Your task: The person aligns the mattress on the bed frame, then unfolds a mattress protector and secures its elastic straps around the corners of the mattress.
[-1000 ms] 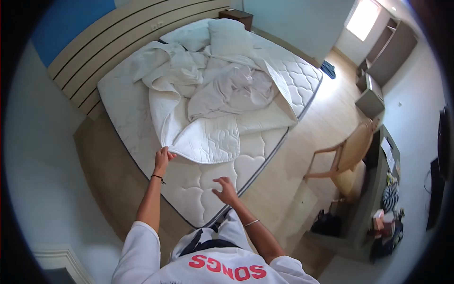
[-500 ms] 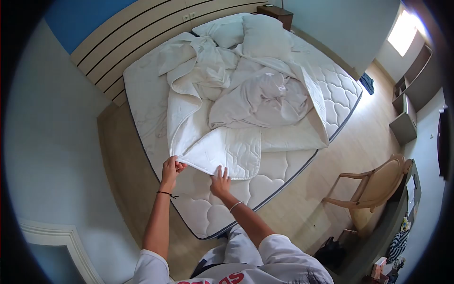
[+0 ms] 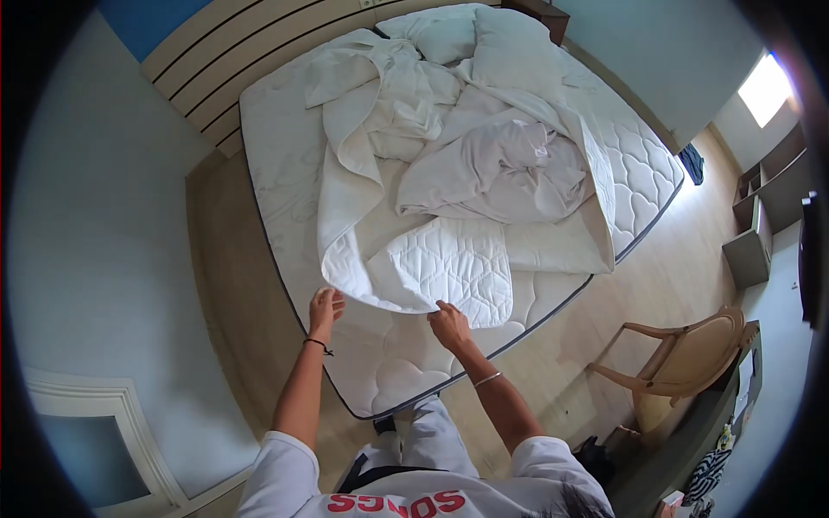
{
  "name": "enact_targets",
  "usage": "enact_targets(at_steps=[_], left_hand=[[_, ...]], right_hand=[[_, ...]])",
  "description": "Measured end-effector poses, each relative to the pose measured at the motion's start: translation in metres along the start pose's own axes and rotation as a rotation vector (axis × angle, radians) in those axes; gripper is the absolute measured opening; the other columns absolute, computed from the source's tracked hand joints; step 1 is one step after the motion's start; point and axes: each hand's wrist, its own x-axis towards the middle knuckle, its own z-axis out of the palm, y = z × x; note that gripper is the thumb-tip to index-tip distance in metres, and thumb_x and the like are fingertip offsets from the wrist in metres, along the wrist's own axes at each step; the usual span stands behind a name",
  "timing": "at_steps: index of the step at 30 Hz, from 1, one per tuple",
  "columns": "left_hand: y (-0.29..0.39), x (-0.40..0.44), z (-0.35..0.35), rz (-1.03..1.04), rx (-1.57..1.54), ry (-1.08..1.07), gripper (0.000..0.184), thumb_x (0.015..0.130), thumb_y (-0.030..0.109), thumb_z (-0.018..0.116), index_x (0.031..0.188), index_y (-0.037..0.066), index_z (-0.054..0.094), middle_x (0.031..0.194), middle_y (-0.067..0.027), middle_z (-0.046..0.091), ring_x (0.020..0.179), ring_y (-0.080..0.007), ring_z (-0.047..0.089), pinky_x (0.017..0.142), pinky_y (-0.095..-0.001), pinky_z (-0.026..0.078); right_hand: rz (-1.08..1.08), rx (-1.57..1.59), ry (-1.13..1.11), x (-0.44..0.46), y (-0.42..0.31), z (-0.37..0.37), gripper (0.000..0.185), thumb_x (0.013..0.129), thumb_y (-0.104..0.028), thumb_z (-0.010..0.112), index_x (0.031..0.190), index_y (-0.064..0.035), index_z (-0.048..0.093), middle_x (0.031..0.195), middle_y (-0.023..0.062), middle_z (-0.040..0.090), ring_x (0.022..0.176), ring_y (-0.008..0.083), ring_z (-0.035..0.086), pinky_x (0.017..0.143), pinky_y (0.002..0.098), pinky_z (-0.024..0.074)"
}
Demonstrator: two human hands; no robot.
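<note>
- Quilted pad (image 3: 462, 266) is being borne by the mattress (image 3: 380, 356).
- It is being pinched by right hand (image 3: 450, 326); hold by left hand (image 3: 324, 313) cannot be told.
- Even edge tension is being called for.

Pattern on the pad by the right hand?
White quilted stitching on the pad; best in the head view.

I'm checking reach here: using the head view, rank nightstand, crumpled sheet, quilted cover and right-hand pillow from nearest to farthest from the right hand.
From the right hand:
1. Quilted cover, at the hand
2. Crumpled sheet, ahead, slightly right
3. Right-hand pillow, further ahead
4. Nightstand, top edge of view
</note>
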Motion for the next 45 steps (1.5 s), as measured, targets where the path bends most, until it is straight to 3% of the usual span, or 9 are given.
enact_targets(at_steps=[2, 8, 12, 15, 20, 23, 26, 33, 45], left_hand=[[-0.011, -0.013, 0.02, -0.136, -0.05, -0.072, 0.049, 0.083, 0.053, 0.054, 0.108, 0.011, 0.052, 0.102, -0.0057, 0.057, 0.09, -0.0181, 0.058, 0.066, -0.0306, 0.048], [-0.012, -0.079, 0.052, -0.454, 0.03, -0.399, 0.079, 0.069, 0.069, 0.059, 0.124, 0.013, 0.046, 0.114, -0.0069, 0.053, 0.101, -0.0215, 0.053, 0.072, -0.0359, 0.049], [-0.084, -0.073, 0.015, -0.133, 0.079, -0.33, 0.041, 0.074, 0.03, 0.07, 0.103, 0.002, 0.06, 0.087, -0.0048, 0.063, 0.07, -0.017, 0.062, 0.056, -0.0313, 0.052], [-0.056, -0.099, -0.036, -0.206, 0.123, -0.315, 0.031, 0.08, 0.019, 0.064, 0.103, -0.001, 0.058, 0.089, -0.008, 0.062, 0.072, -0.0172, 0.063, 0.051, -0.03, 0.051], [-0.084, -0.09, -0.108, -0.127, 0.046, -0.458, 0.027, 0.086, 0.018, 0.059, 0.106, 0.001, 0.057, 0.092, -0.0043, 0.062, 0.071, -0.0138, 0.06, 0.054, -0.0276, 0.05], [-0.092, -0.083, -0.128, -0.025, -0.135, -0.494, 0.029, 0.087, 0.019, 0.059, 0.109, 0.001, 0.056, 0.091, 0.0002, 0.06, 0.074, -0.0095, 0.057, 0.052, -0.0258, 0.047], [-0.106, -0.06, -0.149, 0.158, -0.042, -0.458, 0.029, 0.088, 0.019, 0.057, 0.11, 0.001, 0.055, 0.087, -0.0019, 0.061, 0.068, -0.0093, 0.057, 0.05, -0.0267, 0.046], [-0.127, -0.04, -0.172, 0.101, 0.181, -0.416, 0.031, 0.09, 0.023, 0.052, 0.109, -0.002, 0.053, 0.074, -0.0095, 0.06, 0.047, -0.0152, 0.053, 0.043, -0.0332, 0.044], [-0.148, -0.04, -0.194, 0.29, 0.368, -0.326, 0.032, 0.088, 0.028, 0.055, 0.095, -0.004, 0.054, 0.064, -0.0122, 0.057, 0.042, -0.0211, 0.052, 0.039, -0.0346, 0.042]], right_hand=[[-0.015, -0.056, -0.013, -0.018, -0.011, 0.0, 0.015, 0.077, -0.014, 0.054, 0.079, -0.0087, 0.069, 0.112, 0.0159, 0.06, 0.098, 0.0316, 0.059, 0.079, 0.0401, 0.0506], [-0.116, -0.099, -0.309, -0.083, -0.094, 0.034, 0.021, 0.08, -0.016, 0.048, 0.072, -0.0043, 0.064, 0.086, 0.016, 0.064, 0.076, 0.0317, 0.064, 0.067, 0.0431, 0.0521], [-0.135, 0.138, -0.159, -0.118, -0.156, 0.062, 0.016, 0.078, -0.015, 0.051, 0.068, -0.0067, 0.061, 0.078, 0.0159, 0.061, 0.065, 0.0358, 0.061, 0.063, 0.0464, 0.0499], [-0.123, 0.154, -0.137, -0.127, -0.182, 0.076, 0.009, 0.076, -0.011, 0.052, 0.075, -0.0083, 0.06, 0.083, 0.0124, 0.059, 0.072, 0.0336, 0.062, 0.063, 0.0448, 0.05], [-0.235, 0.055, 0.151, -0.143, -0.211, 0.103, 0.045, 0.071, -0.005, 0.056, 0.115, -0.0111, 0.05, 0.094, 0.0092, 0.052, 0.089, 0.0266, 0.053, 0.074, 0.0382, 0.0446], [-0.03, -0.014, 0.266, -0.163, -0.218, 0.127, 0.064, 0.062, -0.008, 0.065, 0.123, -0.0103, 0.045, 0.095, 0.0111, 0.053, 0.089, 0.028, 0.053, 0.076, 0.0381, 0.0439], [0.13, -0.1, 0.281, -0.185, -0.211, 0.163, 0.045, 0.07, -0.01, 0.061, 0.113, -0.0102, 0.05, 0.096, 0.011, 0.058, 0.089, 0.0289, 0.058, 0.073, 0.0403, 0.0462], [0.189, -0.067, 0.049, -0.233, -0.249, 0.174, 0.008, 0.084, -0.013, 0.045, 0.089, -0.0059, 0.047, 0.08, 0.018, 0.062, 0.075, 0.0379, 0.061, 0.06, 0.0478, 0.0458], [0.166, 0.086, -0.037, -0.255, -0.266, 0.205, 0.017, 0.087, -0.021, 0.047, 0.091, -0.0062, 0.041, 0.07, 0.0211, 0.06, 0.069, 0.0438, 0.058, 0.061, 0.0541, 0.0428]])
